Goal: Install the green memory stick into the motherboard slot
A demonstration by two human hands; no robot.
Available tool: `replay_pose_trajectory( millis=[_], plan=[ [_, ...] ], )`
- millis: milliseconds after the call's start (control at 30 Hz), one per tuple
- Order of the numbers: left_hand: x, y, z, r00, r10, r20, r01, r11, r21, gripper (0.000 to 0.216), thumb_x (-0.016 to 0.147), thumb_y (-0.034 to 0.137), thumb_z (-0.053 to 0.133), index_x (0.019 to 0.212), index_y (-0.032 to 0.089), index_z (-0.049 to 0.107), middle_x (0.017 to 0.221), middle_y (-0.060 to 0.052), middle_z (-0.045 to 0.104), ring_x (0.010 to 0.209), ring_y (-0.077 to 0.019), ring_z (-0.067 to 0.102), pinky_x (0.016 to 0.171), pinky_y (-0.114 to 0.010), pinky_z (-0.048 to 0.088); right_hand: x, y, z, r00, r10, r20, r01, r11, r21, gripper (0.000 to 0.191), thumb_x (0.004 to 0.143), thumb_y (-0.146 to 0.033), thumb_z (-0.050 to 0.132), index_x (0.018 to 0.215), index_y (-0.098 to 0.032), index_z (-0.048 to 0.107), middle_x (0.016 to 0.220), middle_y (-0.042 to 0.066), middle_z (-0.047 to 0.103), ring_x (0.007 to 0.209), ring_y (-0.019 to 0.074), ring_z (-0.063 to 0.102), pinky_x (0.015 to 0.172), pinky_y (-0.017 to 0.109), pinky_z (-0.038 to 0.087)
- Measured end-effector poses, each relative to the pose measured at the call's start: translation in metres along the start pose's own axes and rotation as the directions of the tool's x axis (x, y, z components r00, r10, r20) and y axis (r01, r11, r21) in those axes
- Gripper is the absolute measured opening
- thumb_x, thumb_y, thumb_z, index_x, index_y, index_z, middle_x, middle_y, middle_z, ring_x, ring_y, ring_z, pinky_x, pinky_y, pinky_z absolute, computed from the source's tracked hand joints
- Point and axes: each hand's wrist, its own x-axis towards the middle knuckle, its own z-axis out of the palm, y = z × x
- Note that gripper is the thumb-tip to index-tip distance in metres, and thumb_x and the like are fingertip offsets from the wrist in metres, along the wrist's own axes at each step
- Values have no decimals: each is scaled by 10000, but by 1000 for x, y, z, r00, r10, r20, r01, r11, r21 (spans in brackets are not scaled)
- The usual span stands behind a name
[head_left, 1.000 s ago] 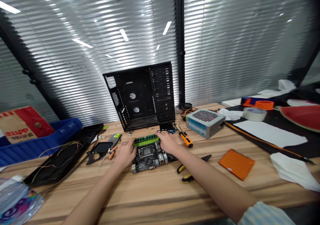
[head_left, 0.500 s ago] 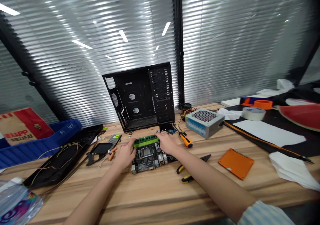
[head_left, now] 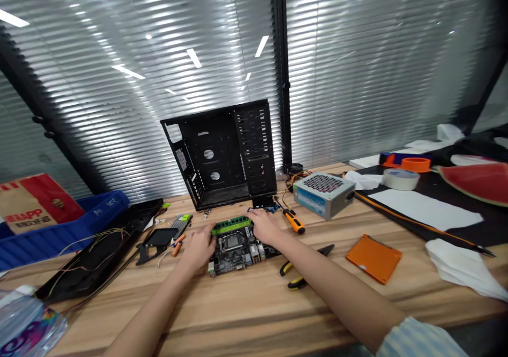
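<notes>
A motherboard lies flat on the wooden table in front of me, its port side facing me. Along its far edge a green RAM stick stands at the bright green memory slots. My left hand is closed at the stick's left end, fingertips bent over the board's corner. At the right end, my right hand grips with its fingers, the forearm reaching across from the right. The exact fingertip contact is too small to make out. Yellow-and-black pliers lie partly under my right forearm.
Behind the board stands an open black computer case. To its right are a power supply and an orange screwdriver. An orange plate lies farther right. A blue bin and a black panel occupy the left.
The RAM stick seems to sit slightly lower at the slots. Both hands stay at its ends with hardly any movement, and the whole view has shifted a little.
</notes>
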Motion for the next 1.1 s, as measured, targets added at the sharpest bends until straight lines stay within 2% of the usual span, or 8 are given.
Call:
replay_pose_trajectory(
  millis=[167, 300, 433, 700, 1100],
  plan=[
    [1, 0, 3, 1000, -22, 3, 22, 999, -35, 474, 903, 172, 474, 1374, 122, 503, 1262, -171, 658, 1191, -280, 609, 993, -370, 452, -1, -5, -5, 1000, -5, 20, 5, 1000, -31, 587, 807, -29, 434, 1344, -214, 583, 1425, 103, 536, 1277, 271, 493, 1016, 435, 391],
    [4, -3, 10, 1000, -28, 0, 28, 998, -59, 474, 896, 168, 469, 1367, 130, 505, 1241, -157, 672, 1176, -268, 619, 978, -353, 461, -2, -8, -7, 999, -22, 39, 25, 997, -69, 581, 796, -26, 442, 1336, -187, 585, 1428, 114, 531, 1272, 287, 485, 1001, 462, 405],
    [6, -7, 16, 1000, -20, -19, 19, 998, -65, 481, 882, 166, 470, 1361, 137, 503, 1255, -147, 664, 1171, -259, 623, 980, -340, 466, -1, -5, -3, 999, -25, 29, 26, 999, -45, 617, 774, -21, 454, 1356, -193, 569, 1416, 108, 546, 1268, 279, 490, 1011, 465, 401],
    [4, -9, 11, 1000, 18, -24, -21, 993, -113, 469, 894, 196, 450, 1349, 112, 519, 1152, -156, 704, 1138, -275, 645, 953, -364, 502, 1, 0, 1, 999, -34, -2, 34, 998, 54, 623, 766, -15, 474, 1356, -183, 581, 1353, 91, 608, 1250, 253, 511, 1028, 388, 388],
    [6, -17, 19, 995, 43, -85, -59, 980, -192, 499, 893, 221, 404, 1365, 130, 541, 1339, -135, 623, 1238, -254, 591, 1050, -376, 460, 1, 1, 0, 999, -4, -32, 7, 997, 75, 631, 791, -23, 457, 1386, -206, 557, 1298, 104, 641, 1196, 217, 576, 1015, 328, 405]
  ],
)
